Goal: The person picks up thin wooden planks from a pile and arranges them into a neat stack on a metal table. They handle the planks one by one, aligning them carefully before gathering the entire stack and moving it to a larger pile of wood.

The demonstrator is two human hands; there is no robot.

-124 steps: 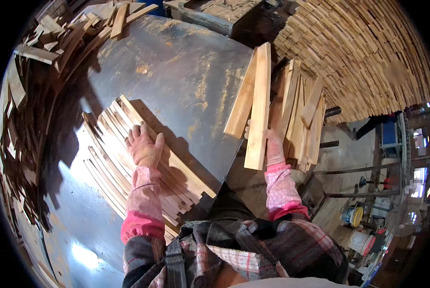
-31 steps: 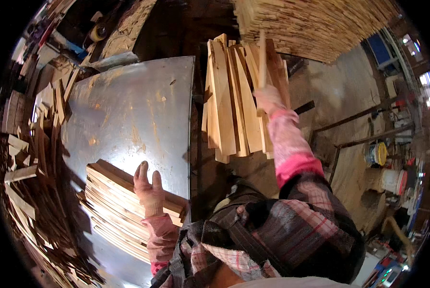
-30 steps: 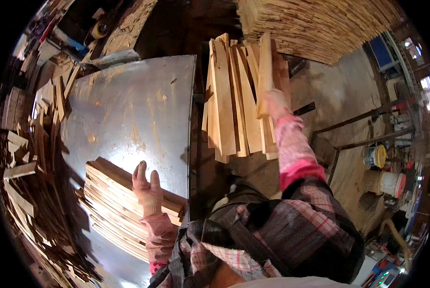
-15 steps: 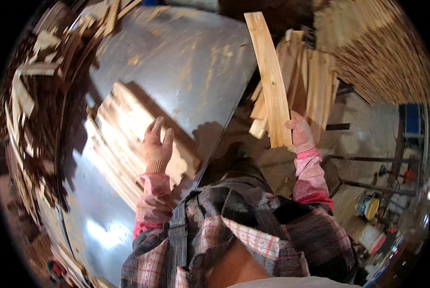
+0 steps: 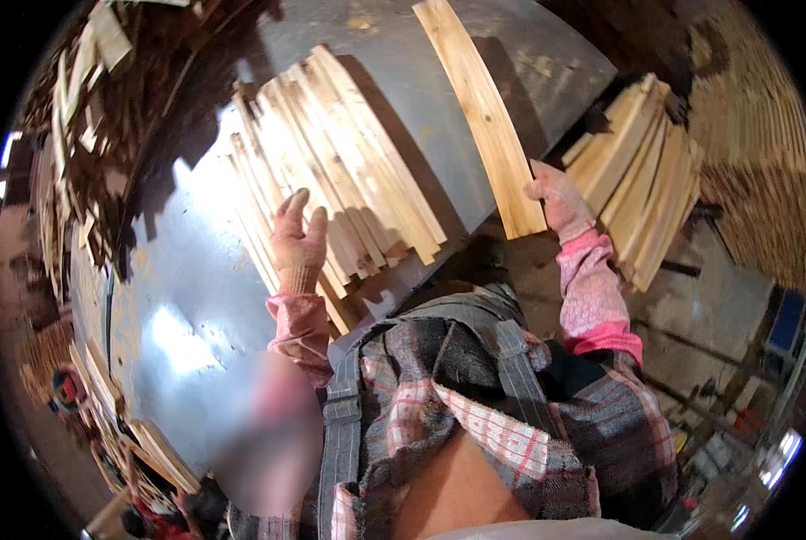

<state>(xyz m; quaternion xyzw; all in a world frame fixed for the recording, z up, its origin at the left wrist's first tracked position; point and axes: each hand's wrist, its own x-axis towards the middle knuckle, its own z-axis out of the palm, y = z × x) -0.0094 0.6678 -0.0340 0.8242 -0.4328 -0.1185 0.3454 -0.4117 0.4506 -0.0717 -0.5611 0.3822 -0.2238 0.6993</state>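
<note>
My right hand [image 5: 562, 200], in a pale work glove, is closed on the near end of a long, flat wooden board [image 5: 486, 115]. The board points away from me above the right part of the metal table [image 5: 187, 270], casting a shadow. A side-by-side row of wooden strips [image 5: 349, 153] lies on the table to its left. Over the near left part of that row is my gloved left hand [image 5: 300, 236], its fingers apart and nothing held. Whether its fingertips touch the strips I cannot tell.
Stacked boards [image 5: 641, 171] stand just right of my right hand, beyond the table edge. A tall pile of thin slats [image 5: 754, 153] rises at the far right. Loose wood scraps [image 5: 88, 108] heap up at the left. At lower left, a person in red [image 5: 160, 522] is near more boards [image 5: 156, 450].
My view has turned, so the strips sit farther up in it. The board in my right hand has come from beyond the table's right edge to above the table. My left hand stays open.
</note>
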